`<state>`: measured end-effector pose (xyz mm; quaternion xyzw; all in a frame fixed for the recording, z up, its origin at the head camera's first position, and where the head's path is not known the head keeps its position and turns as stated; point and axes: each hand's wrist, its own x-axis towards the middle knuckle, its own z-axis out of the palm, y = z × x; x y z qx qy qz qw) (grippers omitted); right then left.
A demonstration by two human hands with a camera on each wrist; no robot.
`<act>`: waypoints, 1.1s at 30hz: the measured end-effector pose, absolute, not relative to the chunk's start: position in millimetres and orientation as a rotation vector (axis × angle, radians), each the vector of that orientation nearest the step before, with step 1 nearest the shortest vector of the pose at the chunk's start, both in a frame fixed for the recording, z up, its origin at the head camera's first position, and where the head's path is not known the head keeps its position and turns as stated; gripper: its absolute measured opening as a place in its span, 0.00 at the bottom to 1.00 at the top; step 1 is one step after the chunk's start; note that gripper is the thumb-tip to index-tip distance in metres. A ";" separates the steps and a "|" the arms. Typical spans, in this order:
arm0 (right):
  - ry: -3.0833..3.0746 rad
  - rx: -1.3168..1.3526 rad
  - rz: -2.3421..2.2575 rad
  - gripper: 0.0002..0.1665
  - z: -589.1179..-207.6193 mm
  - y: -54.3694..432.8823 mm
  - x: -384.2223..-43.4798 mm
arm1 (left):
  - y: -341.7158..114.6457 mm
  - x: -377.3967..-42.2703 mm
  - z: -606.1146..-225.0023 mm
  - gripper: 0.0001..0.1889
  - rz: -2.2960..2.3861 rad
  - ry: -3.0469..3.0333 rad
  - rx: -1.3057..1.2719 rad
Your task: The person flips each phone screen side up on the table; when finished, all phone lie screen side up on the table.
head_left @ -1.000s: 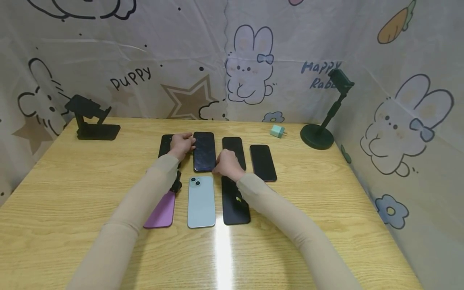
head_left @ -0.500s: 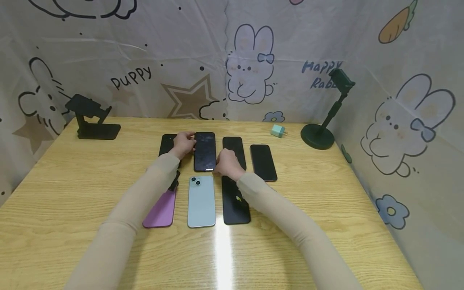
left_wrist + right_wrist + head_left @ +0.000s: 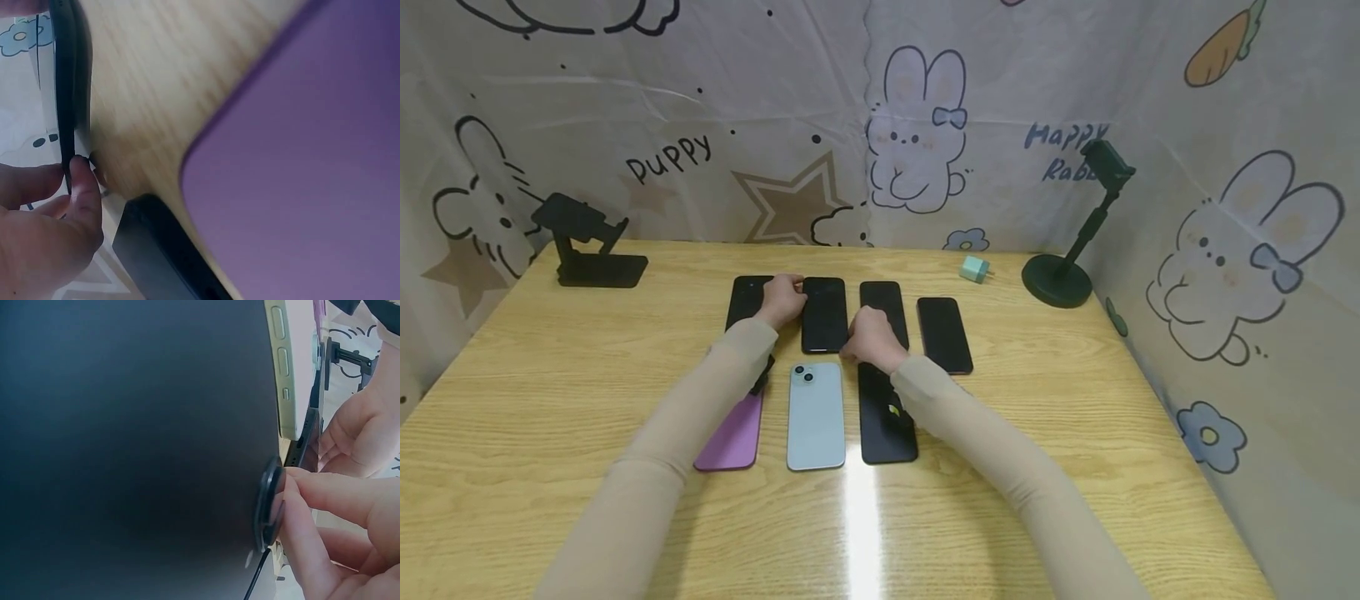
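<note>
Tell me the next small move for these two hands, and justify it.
Probably lower the glossy black rectangular phone flat onto the yellow wood-grained table. The left hand pinches its edge, which seems slightly raised in the left wrist view; the right hand is at its near right corner; and it lines up behind the pale blue rectangular phone.

On the pale grey, cartoon-printed fabric backdrop point(image 3: 775, 100) we are reading "Puppy" point(image 3: 668, 158) in slanting black letters, left of centre. Farther right, in blue, "Happy" point(image 3: 1063, 135) is standing above "Rab" point(image 3: 1063, 171); the dark green, round-based stand point(image 3: 1088, 227) is hiding its ending. On the front-row black rectangular phone point(image 3: 887, 435) we are seeing a yellow mark point(image 3: 893, 410), too small to read.
</note>
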<state>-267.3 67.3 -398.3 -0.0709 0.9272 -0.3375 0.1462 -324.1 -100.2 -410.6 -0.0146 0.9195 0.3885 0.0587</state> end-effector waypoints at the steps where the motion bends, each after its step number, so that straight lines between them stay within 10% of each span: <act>1: 2.673 -0.216 -0.965 0.06 -398.4 67.2 -267.3 | -100.4 -323.5 -409.2 0.24 1.155 2.791 -0.036; 33: 2.689 -0.277 -0.927 0.12 -399.3 65.5 -266.7 | -102.6 -317.3 -397.5 0.23 1.043 2.827 -0.005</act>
